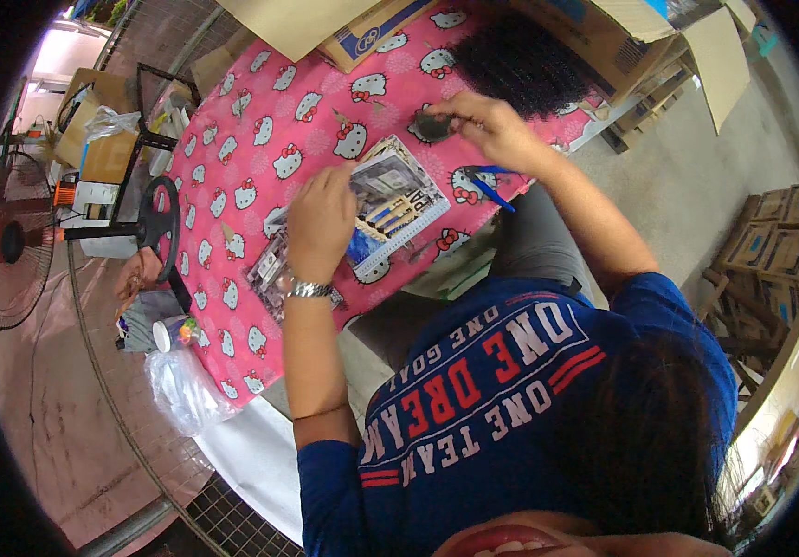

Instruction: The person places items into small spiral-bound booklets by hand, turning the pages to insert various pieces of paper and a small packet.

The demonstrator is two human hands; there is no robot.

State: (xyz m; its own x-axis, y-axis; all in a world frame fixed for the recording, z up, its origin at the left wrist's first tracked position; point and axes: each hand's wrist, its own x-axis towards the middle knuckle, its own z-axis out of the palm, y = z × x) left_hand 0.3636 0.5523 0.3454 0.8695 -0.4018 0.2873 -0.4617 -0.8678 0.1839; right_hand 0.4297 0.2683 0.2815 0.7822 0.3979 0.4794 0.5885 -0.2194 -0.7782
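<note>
The left hand (319, 223) lies flat, fingers together, pressing on the near left corner of a printed card (390, 204) that rests on the pink cloth (232, 186) of the table; a metal watch (310, 290) sits on that wrist. The card shows small pale sticks (383, 215) on it, just right of the hand. The right hand (488, 125) is farther off and to the right, its fingers pinched shut on a small dark tuft (432, 123) held just above the cloth. Beyond it, at the far edge, lies a big mass of black curly hair (520, 56), touching a cardboard box (604, 42). Blue scissors (485, 184) lie on the cloth between the right forearm and the card, near the table's right edge. A second printed sheet (270, 274) pokes out under the left wrist. Off the table to the left stand a black wheel (160, 218), a fan (14, 241) and a clear plastic bag (181, 390) on the floor
</note>
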